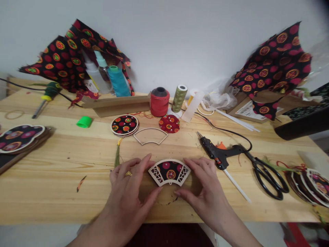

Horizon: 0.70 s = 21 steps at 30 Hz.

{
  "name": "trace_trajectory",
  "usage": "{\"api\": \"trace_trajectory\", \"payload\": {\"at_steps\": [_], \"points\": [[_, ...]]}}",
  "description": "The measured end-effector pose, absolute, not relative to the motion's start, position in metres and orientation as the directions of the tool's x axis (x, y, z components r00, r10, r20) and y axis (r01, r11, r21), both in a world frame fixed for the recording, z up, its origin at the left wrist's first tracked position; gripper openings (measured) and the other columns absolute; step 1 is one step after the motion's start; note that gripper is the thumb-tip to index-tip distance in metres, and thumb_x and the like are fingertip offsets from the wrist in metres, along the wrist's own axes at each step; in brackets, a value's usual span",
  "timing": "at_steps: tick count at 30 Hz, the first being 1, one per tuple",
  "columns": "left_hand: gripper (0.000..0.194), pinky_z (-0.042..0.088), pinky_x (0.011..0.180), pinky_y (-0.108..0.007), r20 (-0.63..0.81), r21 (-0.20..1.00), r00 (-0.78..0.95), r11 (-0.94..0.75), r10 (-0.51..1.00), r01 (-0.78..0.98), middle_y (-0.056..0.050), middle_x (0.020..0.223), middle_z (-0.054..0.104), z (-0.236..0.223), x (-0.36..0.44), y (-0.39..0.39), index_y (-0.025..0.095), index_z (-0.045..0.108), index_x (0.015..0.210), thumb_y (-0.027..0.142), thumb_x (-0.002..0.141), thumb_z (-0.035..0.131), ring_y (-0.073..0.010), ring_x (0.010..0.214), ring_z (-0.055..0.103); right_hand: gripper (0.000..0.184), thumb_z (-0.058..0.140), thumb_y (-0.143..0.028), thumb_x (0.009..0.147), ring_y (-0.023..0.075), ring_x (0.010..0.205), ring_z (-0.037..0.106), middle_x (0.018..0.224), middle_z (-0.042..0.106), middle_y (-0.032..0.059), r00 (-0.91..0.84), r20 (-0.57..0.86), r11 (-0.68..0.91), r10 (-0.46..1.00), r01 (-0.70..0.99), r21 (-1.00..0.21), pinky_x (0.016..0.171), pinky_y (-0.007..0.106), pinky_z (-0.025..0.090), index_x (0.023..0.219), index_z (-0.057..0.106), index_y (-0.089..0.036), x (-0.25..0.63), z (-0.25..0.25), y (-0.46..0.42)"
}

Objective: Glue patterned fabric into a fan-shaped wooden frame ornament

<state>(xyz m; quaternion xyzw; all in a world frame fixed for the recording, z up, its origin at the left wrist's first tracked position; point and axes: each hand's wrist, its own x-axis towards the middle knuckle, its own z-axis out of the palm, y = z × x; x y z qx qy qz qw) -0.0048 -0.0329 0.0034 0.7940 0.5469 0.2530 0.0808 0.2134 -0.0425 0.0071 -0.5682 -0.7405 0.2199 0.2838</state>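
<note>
Between my two hands is a fan-shaped wooden ornament, with dark printed fabric at its centre and cut-out lattice at both ends. My left hand grips its left end between thumb and fingers; a ring shows on one finger. On the right end, my right hand pinches in the same way. Just beyond lies an empty fan-shaped wooden frame. Behind my left hand is a round fabric-covered ornament with a green tassel. A scalloped red fabric piece lies close by.
To the right are a black glue gun, its cord, and black-handled scissors. Thread spools, including a red one, stand at the back with bottles and cardboard boxes. A screwdriver and green cap lie left.
</note>
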Motion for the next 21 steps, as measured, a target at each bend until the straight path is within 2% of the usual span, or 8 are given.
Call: {"api": "trace_trajectory", "payload": {"at_steps": [6, 13, 21], "points": [[0.068, 0.035, 0.092, -0.050, 0.315, 0.420, 0.265, -0.384, 0.911, 0.822, -0.002, 0.109, 0.070, 0.0027, -0.0051, -0.0336, 0.029, 0.026, 0.140, 0.030, 0.082, 0.061, -0.0311, 0.108, 0.054, 0.064, 0.073, -0.031, 0.077, 0.0300, 0.117, 0.037, 0.119, 0.052, 0.0103, -0.168, 0.173, 0.241, 0.971, 0.685, -0.688, 0.098, 0.052, 0.040, 0.132, 0.042, -0.024, 0.2134, 0.0055, -0.0439], [0.068, 0.036, 0.091, -0.049, 0.335, 0.408, 0.274, -0.400, 0.902, 0.820, -0.003, 0.109, 0.070, 0.0020, -0.0048, -0.0320, 0.027, 0.027, 0.140, 0.027, 0.082, 0.062, -0.0307, 0.108, 0.053, 0.057, 0.070, -0.025, 0.079, 0.0280, 0.113, 0.040, 0.115, 0.054, 0.0094, -0.153, 0.178, 0.235, 0.972, 0.667, -0.707, 0.096, 0.048, 0.041, 0.129, 0.045, -0.023, 0.2130, 0.0055, -0.0436], [0.067, 0.036, 0.092, -0.048, 0.328, 0.407, 0.278, -0.400, 0.903, 0.821, -0.002, 0.110, 0.070, 0.0016, -0.0059, -0.0323, 0.028, 0.027, 0.140, 0.028, 0.082, 0.061, -0.0307, 0.108, 0.053, 0.053, 0.070, -0.026, 0.079, 0.0273, 0.112, 0.042, 0.117, 0.053, 0.0093, -0.165, 0.194, 0.254, 0.967, 0.683, -0.685, 0.095, 0.047, 0.041, 0.127, 0.046, -0.022, 0.2120, 0.0078, -0.0419]]}}
